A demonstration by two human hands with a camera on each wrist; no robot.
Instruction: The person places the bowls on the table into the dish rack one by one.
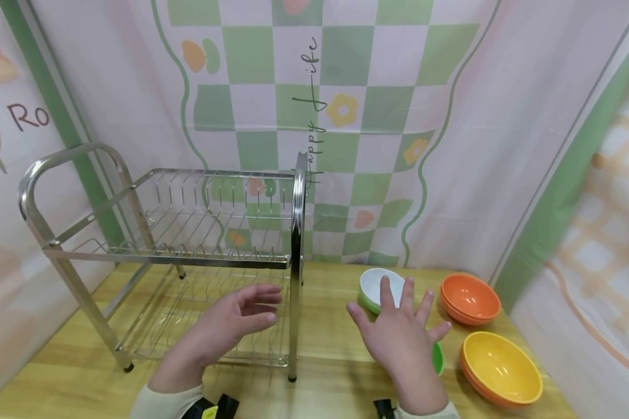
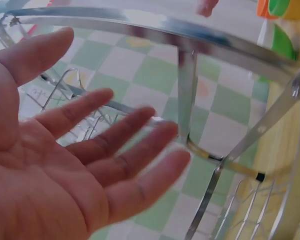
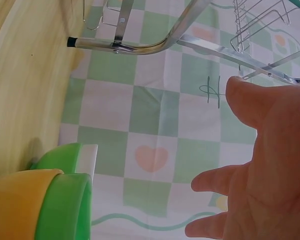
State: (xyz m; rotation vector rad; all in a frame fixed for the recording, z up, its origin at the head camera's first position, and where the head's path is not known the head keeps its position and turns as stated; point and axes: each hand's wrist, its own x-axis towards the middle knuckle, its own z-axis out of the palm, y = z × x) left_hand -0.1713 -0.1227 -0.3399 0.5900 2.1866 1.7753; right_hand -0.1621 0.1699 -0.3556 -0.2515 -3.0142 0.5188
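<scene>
My left hand point(image 1: 225, 323) hovers in front of a two-tier metal dish rack point(image 1: 296, 233), its fingers relaxed around nothing. In the left wrist view its palm faces up, fingers loosely extended near the rack's bars point(image 2: 165, 32). To the right, my right hand point(image 1: 400, 340) is held above the bowls with fingers spread, holding nothing. Beyond its fingertips stands a white-lined green bowl point(image 1: 371, 284), partly covered by them. A bright green bowl point(image 1: 438, 358) shows beside the wrist, mostly hidden by the hand. In the right wrist view, green bowls point(image 3: 60, 212) sit left of the fingers.
Stacked orange bowls point(image 1: 472, 297) stand at the back right, and a yellow bowl point(image 1: 500, 366) on an orange one is nearer the front. All rest on a wooden table point(image 1: 330, 326). A patterned curtain point(image 1: 340, 145) hangs behind, with side curtains at left and right.
</scene>
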